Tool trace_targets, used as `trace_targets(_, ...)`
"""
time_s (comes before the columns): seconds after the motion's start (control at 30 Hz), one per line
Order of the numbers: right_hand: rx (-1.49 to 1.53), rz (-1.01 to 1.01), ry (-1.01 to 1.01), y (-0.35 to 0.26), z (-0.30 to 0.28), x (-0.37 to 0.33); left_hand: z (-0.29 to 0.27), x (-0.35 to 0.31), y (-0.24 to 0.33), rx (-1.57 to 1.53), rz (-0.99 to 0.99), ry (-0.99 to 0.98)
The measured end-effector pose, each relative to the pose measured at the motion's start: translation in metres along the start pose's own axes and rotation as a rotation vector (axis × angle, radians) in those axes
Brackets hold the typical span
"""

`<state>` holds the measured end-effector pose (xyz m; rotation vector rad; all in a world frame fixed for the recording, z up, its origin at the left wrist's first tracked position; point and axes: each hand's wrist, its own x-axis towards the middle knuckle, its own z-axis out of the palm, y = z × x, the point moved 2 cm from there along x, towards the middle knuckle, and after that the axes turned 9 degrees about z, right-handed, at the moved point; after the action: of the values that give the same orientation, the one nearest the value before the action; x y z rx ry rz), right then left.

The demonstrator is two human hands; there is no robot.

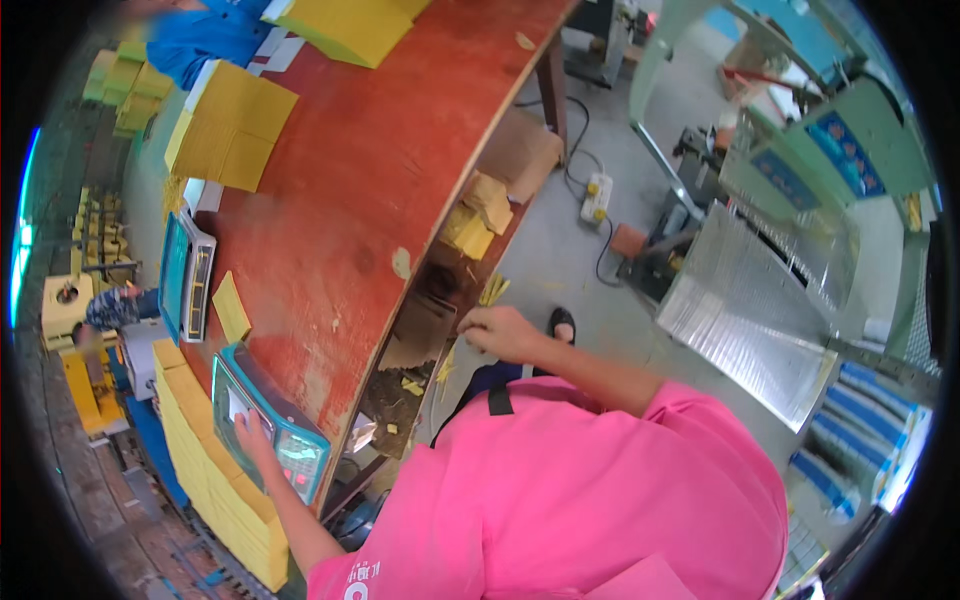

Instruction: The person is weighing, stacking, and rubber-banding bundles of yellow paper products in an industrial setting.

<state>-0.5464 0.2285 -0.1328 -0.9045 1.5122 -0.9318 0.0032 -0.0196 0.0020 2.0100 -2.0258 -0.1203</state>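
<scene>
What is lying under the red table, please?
Under the red table, yellow pieces and a brown sheet lie on a shelf. The table covers the shelf's deeper part, so what lies there cannot be seen.

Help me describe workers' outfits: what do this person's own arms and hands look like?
Both the left hand and the right hand are bare, with no gloves visible. The forearms are bare too, below short pink sleeves. The pink top has white print on its left side.
</scene>
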Motion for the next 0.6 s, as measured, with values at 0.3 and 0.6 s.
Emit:
trace_targets(0.3,0.152,0.027,-0.304,-0.091,0.074,0.03,-0.018,-0.03,0.078,0.023,0.153,0.196)
trace_targets(0.6,-0.141,-0.349,-0.186,-0.16,0.127,0.108,-0.065,0.0,0.076,-0.091,0.208,-0.02)
